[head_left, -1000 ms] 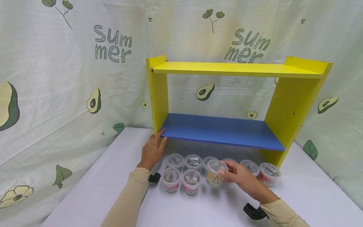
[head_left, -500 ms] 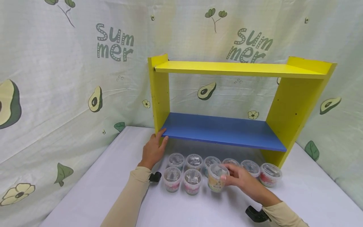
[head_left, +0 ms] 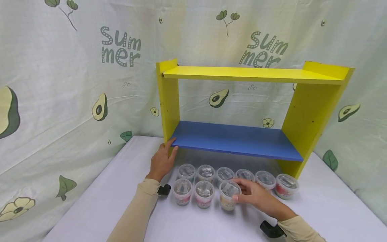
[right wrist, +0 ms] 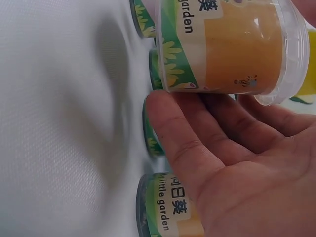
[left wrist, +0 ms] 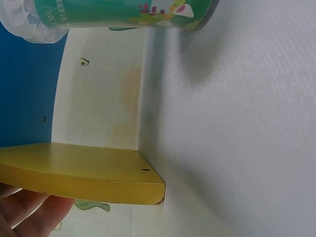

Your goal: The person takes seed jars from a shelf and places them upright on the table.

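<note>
My right hand (head_left: 257,196) holds a clear plastic cup (head_left: 226,201) with an orange and green label between thumb and fingers. It stands at the right end of a front row, beside two pink-labelled cups (head_left: 204,196). In the right wrist view the fingers (right wrist: 185,143) lie along the side of the held cup (right wrist: 242,44). My left hand (head_left: 161,163) grips the front edge of the left yellow panel (head_left: 169,107) of a shelf unit, thumb by the blue board (head_left: 229,137). The left wrist view shows its fingers (left wrist: 42,217) on the panel's outer side.
Behind the front row, several lidded cups (head_left: 225,174) line up before and partly under the blue board. A yellow top board (head_left: 242,72) and right panel (head_left: 314,117) complete the unit. The white table (head_left: 105,208) meets a printed cloth backdrop (head_left: 69,111).
My right hand has brought the orange-labelled cup down and slightly toward the front, into line with the pink-labelled cups. The left hand has stayed at the panel.
</note>
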Tool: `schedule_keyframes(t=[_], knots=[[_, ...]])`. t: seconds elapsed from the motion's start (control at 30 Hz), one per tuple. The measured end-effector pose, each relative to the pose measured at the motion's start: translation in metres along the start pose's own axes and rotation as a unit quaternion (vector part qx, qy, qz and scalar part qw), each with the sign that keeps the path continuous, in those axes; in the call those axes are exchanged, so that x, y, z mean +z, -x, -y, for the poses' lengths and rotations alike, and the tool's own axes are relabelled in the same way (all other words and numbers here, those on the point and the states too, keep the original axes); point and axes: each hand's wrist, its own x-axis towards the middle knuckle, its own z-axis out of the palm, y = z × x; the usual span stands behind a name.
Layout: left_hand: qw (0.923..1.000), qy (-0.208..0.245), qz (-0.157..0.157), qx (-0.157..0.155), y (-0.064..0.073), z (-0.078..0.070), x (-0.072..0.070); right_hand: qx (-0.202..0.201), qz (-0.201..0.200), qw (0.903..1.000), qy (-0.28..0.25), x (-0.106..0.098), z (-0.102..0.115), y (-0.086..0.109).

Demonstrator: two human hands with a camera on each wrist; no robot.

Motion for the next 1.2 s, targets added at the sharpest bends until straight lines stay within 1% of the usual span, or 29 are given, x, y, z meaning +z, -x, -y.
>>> schedule_keyframes(t=[0.1, 0.23, 0.43, 0.63, 0.8, 0.97, 1.2], knots=[[1.0, 0.002, -0.002, 0.0, 0.0002, 0.0012, 0.0009, 0.004, 0.008, 0.9999, -0.006, 0.0003, -0.0001, -0.0003], [1.0, 0.004, -0.003, 0.001, -0.0002, 0.0013, 0.0005, 0.008, 0.008, 0.9999, -0.01, 0.0006, -0.0004, -0.0009], [1.0, 0.003, 0.001, -0.002, -0.0001, 0.001, -0.0009, 0.014, -0.011, 0.9998, -0.007, 0.0018, -0.0031, -0.001], [0.9999, -0.012, 0.001, -0.005, -0.0006, 0.0007, -0.0013, 0.013, -0.024, 0.9996, 0.005, 0.0037, -0.0062, -0.0001], [0.9996, -0.023, -0.013, 0.002, 0.0005, 0.0002, -0.0025, 0.015, -0.019, 0.9997, 0.002, 0.0062, -0.0092, -0.0016], [0.9994, -0.029, -0.02, 0.006, 0.0011, -0.0003, -0.004, 0.015, -0.02, 0.9997, -0.001, 0.0075, -0.0096, -0.0023], [0.9987, -0.027, -0.04, 0.018, 0.001, -0.0005, -0.0055, 0.016, -0.026, 0.9995, -0.011, 0.0094, -0.0081, -0.003]])
